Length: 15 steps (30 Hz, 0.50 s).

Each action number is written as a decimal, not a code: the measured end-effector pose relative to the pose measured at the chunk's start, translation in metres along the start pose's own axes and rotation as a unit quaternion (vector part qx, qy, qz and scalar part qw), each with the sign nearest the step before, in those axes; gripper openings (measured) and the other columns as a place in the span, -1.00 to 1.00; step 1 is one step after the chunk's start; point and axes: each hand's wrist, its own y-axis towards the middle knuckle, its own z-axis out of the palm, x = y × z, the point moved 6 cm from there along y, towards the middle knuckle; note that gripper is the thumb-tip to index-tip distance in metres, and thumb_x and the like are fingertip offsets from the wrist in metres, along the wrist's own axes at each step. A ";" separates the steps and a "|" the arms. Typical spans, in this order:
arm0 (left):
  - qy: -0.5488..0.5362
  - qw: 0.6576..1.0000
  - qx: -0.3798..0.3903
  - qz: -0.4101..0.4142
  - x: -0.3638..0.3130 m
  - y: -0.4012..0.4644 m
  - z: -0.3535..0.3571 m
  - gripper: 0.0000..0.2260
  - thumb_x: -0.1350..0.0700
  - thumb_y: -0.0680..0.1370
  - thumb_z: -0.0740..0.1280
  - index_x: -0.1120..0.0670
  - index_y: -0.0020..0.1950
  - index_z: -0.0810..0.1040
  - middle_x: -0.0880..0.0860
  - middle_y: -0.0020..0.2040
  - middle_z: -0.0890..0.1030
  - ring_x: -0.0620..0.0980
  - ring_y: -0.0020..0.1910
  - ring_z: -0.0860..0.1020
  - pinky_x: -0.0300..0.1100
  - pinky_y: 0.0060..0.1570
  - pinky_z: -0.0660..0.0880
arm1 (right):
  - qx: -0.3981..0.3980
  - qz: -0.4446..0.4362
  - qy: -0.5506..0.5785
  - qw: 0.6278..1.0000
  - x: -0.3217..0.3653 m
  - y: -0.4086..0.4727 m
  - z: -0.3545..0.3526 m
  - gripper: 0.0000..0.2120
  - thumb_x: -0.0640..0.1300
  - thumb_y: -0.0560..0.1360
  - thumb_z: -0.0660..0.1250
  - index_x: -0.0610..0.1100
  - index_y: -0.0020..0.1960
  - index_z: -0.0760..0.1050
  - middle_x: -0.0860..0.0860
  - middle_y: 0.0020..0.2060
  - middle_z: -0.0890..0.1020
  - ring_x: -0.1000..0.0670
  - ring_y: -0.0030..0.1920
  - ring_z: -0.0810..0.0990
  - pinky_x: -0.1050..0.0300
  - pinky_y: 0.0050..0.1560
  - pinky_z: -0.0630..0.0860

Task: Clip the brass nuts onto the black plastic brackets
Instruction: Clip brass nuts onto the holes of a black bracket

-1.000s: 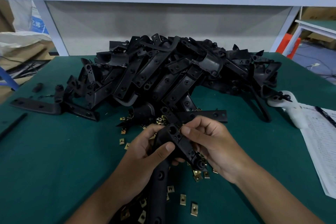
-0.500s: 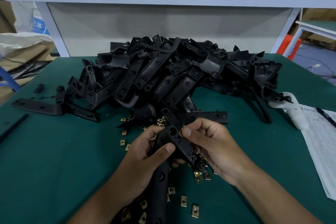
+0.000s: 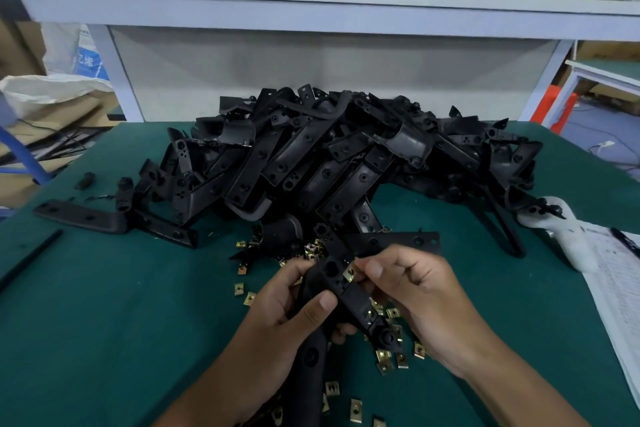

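Observation:
My left hand [image 3: 282, 317] grips a black plastic bracket [image 3: 349, 298] near the table's front, thumb laid across its arm. My right hand [image 3: 420, 291] pinches a brass nut [image 3: 349, 272] against the bracket's edge just beside a round hole. The bracket's long leg runs down towards me between my forearms. Several loose brass nuts [image 3: 384, 357] lie scattered on the green mat under and around my hands. Behind them a big pile of black brackets [image 3: 332, 163] fills the middle of the table.
Single brackets [image 3: 79, 215] lie apart at the left, with a thin black rod [image 3: 29, 258] near the left edge. A white object [image 3: 564, 236] and a printed paper sheet [image 3: 620, 295] sit at the right. A white shelf frame [image 3: 311, 14] stands behind the table.
The brass nut now shows between my right fingertips at the bracket's edge; earlier my fingers covered it. Both hands stay in about the same place.

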 end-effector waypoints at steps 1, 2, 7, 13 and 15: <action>-0.005 1.000 -0.003 -0.003 0.001 0.001 -0.001 -0.65 -0.17 0.47 0.52 -0.03 0.14 0.60 0.16 0.02 0.70 0.15 -0.05 0.68 -0.09 -0.05 0.61 | -0.001 -0.001 -0.008 1.000 0.000 0.000 0.000 -0.72 0.14 0.45 0.49 -0.08 -0.05 0.70 -0.14 -0.10 0.74 -0.08 -0.07 0.71 0.17 0.00 0.59; -0.009 1.000 -0.007 -0.007 0.003 0.002 -0.001 -0.62 -0.19 0.45 0.53 -0.03 0.14 0.61 0.14 0.00 0.69 0.15 -0.06 0.67 -0.09 -0.07 0.60 | -0.002 -0.001 -0.015 1.000 0.001 0.000 0.000 -0.73 0.13 0.45 0.48 -0.07 -0.05 0.70 -0.13 -0.11 0.74 -0.05 -0.09 0.71 0.19 -0.02 0.59; -0.019 1.000 0.004 0.001 0.004 0.003 0.000 -0.66 -0.17 0.48 0.51 -0.01 0.13 0.58 0.11 -0.09 0.68 0.05 -0.14 0.64 -0.16 -0.17 0.56 | 0.000 0.003 -0.021 1.000 0.006 0.000 0.002 -0.76 0.09 0.46 0.49 -0.08 -0.07 0.72 -0.08 -0.16 0.74 0.08 -0.18 0.66 0.29 -0.15 0.54; -0.031 0.999 0.022 0.012 0.003 0.005 0.001 -0.71 -0.17 0.49 0.51 -0.04 0.07 0.58 0.11 -0.13 0.67 0.04 -0.17 0.62 -0.17 -0.27 0.53 | -0.001 0.013 -0.026 1.000 0.003 0.000 0.003 -0.72 0.14 0.43 0.50 -0.07 -0.06 0.72 -0.08 -0.18 0.73 0.06 -0.16 0.66 0.27 -0.12 0.54; -0.031 0.999 0.025 0.009 0.003 0.004 0.002 -0.71 -0.18 0.48 0.51 -0.06 0.07 0.59 0.10 -0.14 0.66 0.03 -0.18 0.61 -0.18 -0.27 0.52 | -0.009 0.008 -0.023 1.000 0.004 0.000 0.003 -0.73 0.13 0.41 0.49 -0.06 -0.06 0.72 -0.06 -0.18 0.73 0.07 -0.17 0.67 0.29 -0.12 0.54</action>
